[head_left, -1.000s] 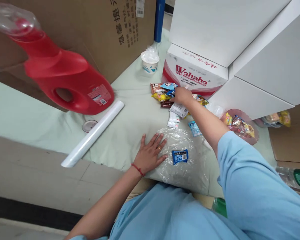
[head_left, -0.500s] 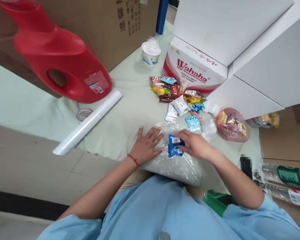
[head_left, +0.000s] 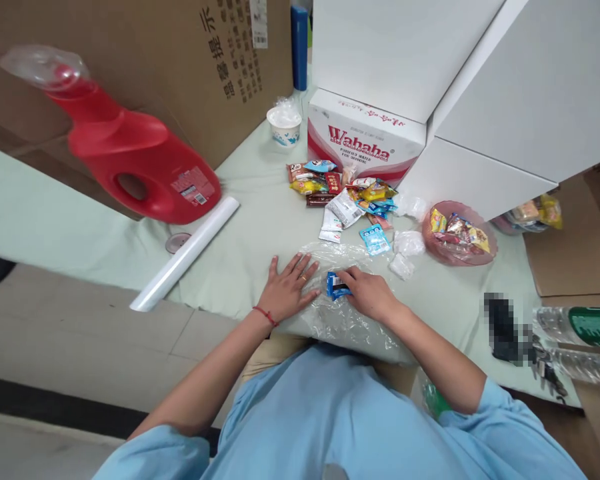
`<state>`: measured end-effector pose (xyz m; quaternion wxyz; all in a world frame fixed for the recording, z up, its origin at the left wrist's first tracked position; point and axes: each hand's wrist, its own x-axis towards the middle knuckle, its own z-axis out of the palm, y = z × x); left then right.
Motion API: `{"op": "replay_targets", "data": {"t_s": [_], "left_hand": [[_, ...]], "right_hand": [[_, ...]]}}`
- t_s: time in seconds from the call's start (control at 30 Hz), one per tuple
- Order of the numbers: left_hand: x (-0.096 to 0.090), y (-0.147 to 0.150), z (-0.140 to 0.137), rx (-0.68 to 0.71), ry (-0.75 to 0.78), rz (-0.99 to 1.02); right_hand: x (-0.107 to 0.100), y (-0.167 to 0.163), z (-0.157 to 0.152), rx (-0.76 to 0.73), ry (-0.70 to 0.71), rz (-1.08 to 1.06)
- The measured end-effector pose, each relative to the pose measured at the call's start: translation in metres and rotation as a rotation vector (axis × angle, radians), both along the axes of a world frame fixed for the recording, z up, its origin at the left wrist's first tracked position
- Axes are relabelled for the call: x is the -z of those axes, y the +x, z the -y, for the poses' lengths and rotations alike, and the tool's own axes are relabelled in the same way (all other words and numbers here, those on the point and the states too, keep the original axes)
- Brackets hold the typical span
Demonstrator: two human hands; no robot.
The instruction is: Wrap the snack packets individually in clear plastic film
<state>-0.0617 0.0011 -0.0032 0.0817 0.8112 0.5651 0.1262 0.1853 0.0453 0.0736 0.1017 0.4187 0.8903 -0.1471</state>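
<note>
A clear plastic bag (head_left: pixel 360 327) lies flat on the cloth-covered table near its front edge. My left hand (head_left: pixel 287 290) rests palm down on the bag's left part, fingers spread. On the bag's middle is a blue snack packet (head_left: pixel 332 285), and the fingers of my right hand (head_left: pixel 373 291) are closed over its right side. Whether there is one packet or two stacked under the fingers I cannot tell. Just beyond the bag lies a light-blue packet (head_left: pixel 375 239).
Mixed wrapped snacks (head_left: pixel 330 183) are heaped before a Wahaha box (head_left: pixel 363 140). A pink bowl (head_left: pixel 490 243) of snacks stands right of them. At left are a red jug (head_left: pixel 155 167) and a white roll (head_left: pixel 187 253). Bottles (head_left: pixel 587 325) lie far right.
My right hand has closed more tightly over the blue packet and shifted slightly left. My left hand stays flat on the bag. The camera view has shifted a little.
</note>
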Motion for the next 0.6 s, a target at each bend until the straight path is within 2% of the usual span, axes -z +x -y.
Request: {"op": "replay_targets", "data": {"t_s": [0.17, 0.23, 0.3, 0.43, 0.5, 0.6], "left_hand": [[-0.004, -0.006, 0.009, -0.037, 0.104, -0.015], [-0.009, -0.01, 0.019, -0.006, 0.168, -0.019], [-0.013, -0.014, 0.031, 0.077, 0.179, -0.012], [-0.019, -0.022, 0.048, 0.3, 0.005, 0.052], [-0.019, -0.026, 0.051, 0.366, -0.082, 0.084], [-0.016, -0.029, 0.051, 0.384, -0.115, 0.1]], "right_hand": [[-0.004, 0.024, 0.005, 0.049, -0.023, -0.167], [-0.007, 0.045, 0.014, 0.07, -0.004, -0.326], [-0.006, 0.067, 0.029, 0.015, -0.008, -0.47], [0.015, 0.099, 0.065, -0.115, -0.031, -0.483], [0.029, 0.105, 0.079, -0.094, 0.005, -0.453], [0.04, 0.106, 0.084, -0.043, 0.035, -0.499]]}}
